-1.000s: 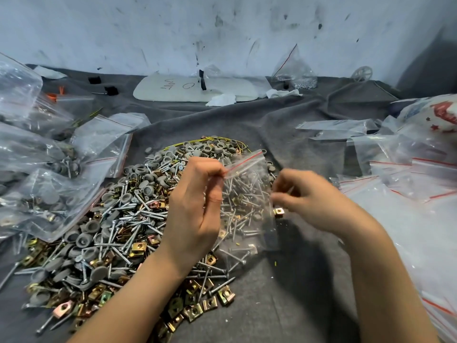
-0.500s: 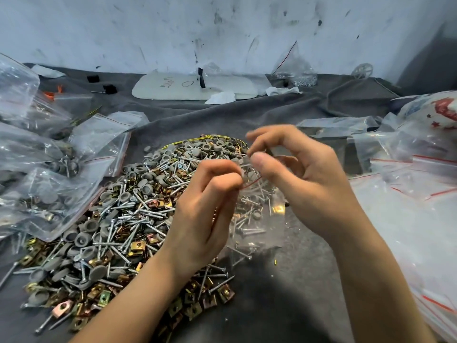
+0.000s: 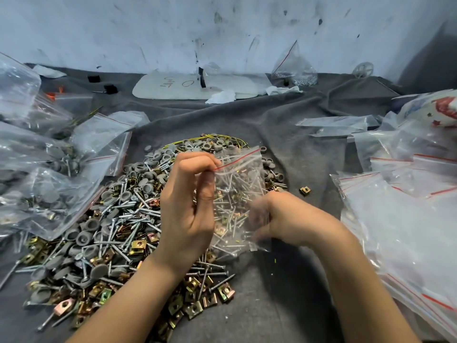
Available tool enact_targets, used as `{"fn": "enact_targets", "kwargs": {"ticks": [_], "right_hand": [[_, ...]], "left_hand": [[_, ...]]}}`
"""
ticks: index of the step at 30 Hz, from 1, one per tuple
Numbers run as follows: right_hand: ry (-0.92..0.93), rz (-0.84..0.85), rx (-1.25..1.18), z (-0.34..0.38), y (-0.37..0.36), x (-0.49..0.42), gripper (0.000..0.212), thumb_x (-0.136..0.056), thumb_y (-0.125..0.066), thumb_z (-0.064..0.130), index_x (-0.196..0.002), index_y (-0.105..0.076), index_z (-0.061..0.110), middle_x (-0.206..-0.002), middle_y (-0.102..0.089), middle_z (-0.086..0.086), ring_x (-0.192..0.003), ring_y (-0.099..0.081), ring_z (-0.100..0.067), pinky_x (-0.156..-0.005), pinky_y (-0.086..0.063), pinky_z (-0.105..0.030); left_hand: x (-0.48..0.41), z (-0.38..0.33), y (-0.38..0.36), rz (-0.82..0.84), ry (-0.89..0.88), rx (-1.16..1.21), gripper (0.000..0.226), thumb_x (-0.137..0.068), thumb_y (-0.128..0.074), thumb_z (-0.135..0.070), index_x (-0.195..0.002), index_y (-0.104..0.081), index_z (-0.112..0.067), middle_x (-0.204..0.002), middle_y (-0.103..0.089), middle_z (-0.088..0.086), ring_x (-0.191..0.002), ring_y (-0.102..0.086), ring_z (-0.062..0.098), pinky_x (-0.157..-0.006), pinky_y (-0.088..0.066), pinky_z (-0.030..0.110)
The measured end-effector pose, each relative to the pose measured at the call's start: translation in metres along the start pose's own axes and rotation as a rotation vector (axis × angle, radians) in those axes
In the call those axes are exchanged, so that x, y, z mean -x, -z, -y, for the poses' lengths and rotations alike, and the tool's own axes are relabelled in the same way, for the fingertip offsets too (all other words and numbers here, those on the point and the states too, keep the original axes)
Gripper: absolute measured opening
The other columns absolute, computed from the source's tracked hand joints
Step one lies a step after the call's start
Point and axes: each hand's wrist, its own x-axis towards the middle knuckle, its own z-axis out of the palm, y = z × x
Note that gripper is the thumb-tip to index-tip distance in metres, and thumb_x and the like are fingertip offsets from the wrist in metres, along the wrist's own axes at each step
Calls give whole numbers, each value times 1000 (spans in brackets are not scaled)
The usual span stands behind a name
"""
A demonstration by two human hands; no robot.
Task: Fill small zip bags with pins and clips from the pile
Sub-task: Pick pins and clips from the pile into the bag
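Observation:
My left hand (image 3: 190, 209) pinches the red zip edge of a small clear bag (image 3: 241, 194) and holds it upright above the pile. Silver screws and a few brass clips show through the bag. My right hand (image 3: 279, 219) is low beside the bag's bottom right, blurred by motion, its fingers curled near the plastic; whether it grips the bag I cannot tell. The pile (image 3: 106, 233) of grey caps, screws and brass clips spreads over the grey cloth under and left of both hands.
Filled zip bags (image 3: 47, 194) lie heaped at the left. A stack of unfilled zip bags (image 3: 400, 219) lies at the right. One loose brass clip (image 3: 305, 191) sits on the cloth right of the pile. A white board (image 3: 188, 87) lies near the wall.
My right hand has dropped from the bag's top edge to its lower right side. The bag's mouth, held by my left hand, now stands higher and spread out.

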Motion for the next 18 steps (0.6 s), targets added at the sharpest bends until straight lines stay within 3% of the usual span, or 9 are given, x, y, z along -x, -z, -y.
{"fn": "enact_targets", "kwargs": {"ticks": [3,6,8,10,13,18], "right_hand": [[13,6,8,-1,0,2,16,-75,-78,17,-78,-62,17,-76,-61,1,-75,-57,-17,-70,-48,-30],[70,-114,-48,-5,6,5,13,-77,-72,10,-85,-61,10,-79,-64,-7,-80,-60,-25,-74,-51,-37],[71,-176,-82,-8,10,7,15,-78,-68,9,-89,-60,13,-73,-62,-1,-72,-58,-19,-72,-50,-35],[65,-134,-94,-8,10,7,19,-75,-74,11,-84,-60,22,-67,-58,7,-66,-54,-9,-68,-47,-30],[50,-26,-47,-4,2,3,29,-68,-81,13,-69,-56,28,-74,-59,4,-75,-54,-14,-67,-45,-26],[109,-11,-66,-4,-3,2,31,-72,-67,-1,-68,-60,29,-56,-56,16,-57,-52,4,-59,-45,-22]], "left_hand": [[1,0,0,11,21,2,13,-96,-39,-8,-103,-48,-14,-99,-52,-2,-92,-54,18,-79,-45,29],[1,0,0,22,14,-1,11,-97,-40,-10,-103,-48,-15,-99,-53,2,-92,-55,20,-78,-46,33],[1,0,0,37,8,13,10,-97,-40,-11,-102,-48,-14,-99,-52,3,-92,-55,21,-77,-47,38],[1,-1,-1,56,3,27,9,-97,-40,-11,-102,-48,-13,-99,-52,4,-91,-55,24,-75,-48,43],[1,0,-1,64,2,29,9,-98,-40,-11,-101,-48,-12,-98,-52,5,-88,-55,27,-72,-47,46],[2,1,-1,57,5,31,10,-97,-41,-10,-102,-49,-12,-100,-52,2,-91,-55,24,-75,-48,43]]}}
